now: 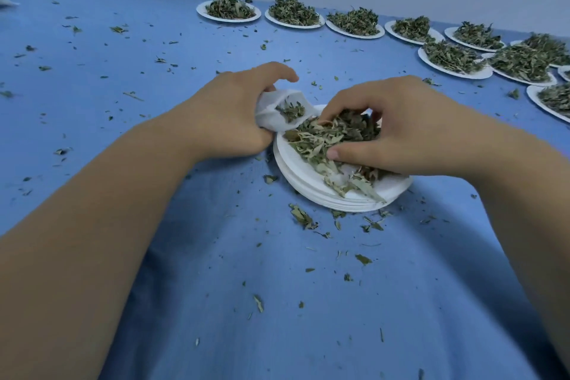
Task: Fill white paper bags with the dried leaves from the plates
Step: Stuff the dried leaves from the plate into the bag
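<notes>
White paper bag, crumpled, is pointing mouth-first at the plate, left hand gripping it, right hand pinching leaves.

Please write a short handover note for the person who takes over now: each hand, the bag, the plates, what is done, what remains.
Left hand grips the white paper bag, mouth open beside the plate stack.
Right hand: fingers curled round dried leaves on that stack.
Done: some leaves are in the bag.
Left: the rest of this plate, then the full plates at the far right.
</notes>
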The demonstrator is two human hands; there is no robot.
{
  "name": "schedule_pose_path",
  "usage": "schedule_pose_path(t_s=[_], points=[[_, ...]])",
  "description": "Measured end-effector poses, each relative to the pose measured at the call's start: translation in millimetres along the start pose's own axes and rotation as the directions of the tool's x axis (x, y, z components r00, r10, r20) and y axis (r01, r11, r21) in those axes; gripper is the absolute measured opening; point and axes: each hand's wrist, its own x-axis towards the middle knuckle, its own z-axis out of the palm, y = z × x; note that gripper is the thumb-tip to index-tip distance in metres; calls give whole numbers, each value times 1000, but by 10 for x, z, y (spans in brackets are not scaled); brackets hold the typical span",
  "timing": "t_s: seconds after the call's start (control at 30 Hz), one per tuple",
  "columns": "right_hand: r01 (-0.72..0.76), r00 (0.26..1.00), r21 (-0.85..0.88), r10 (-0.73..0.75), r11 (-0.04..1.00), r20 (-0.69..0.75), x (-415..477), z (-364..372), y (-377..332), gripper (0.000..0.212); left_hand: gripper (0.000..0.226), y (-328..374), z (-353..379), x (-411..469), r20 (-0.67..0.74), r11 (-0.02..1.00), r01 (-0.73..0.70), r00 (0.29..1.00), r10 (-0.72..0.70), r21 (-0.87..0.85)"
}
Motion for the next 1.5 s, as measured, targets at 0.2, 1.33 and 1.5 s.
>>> schedule_pose_path(t_s=[0.2, 1.33, 1.5], points=[[20, 984, 116, 1, 993, -177, -7, -35, 34, 18, 15, -45, 18, 5, -267, 994, -21, 963, 49, 106], [153, 901, 311, -4, 938, -433, 32, 86, -153, 9, 30, 424, 96, -85, -340, 894, -101, 901, 268, 436], [121, 966, 345, -30, 931, -259, -21, 77, -126, 18, 20, 407, 101, -54, -322, 889, -80, 914, 246, 450]])
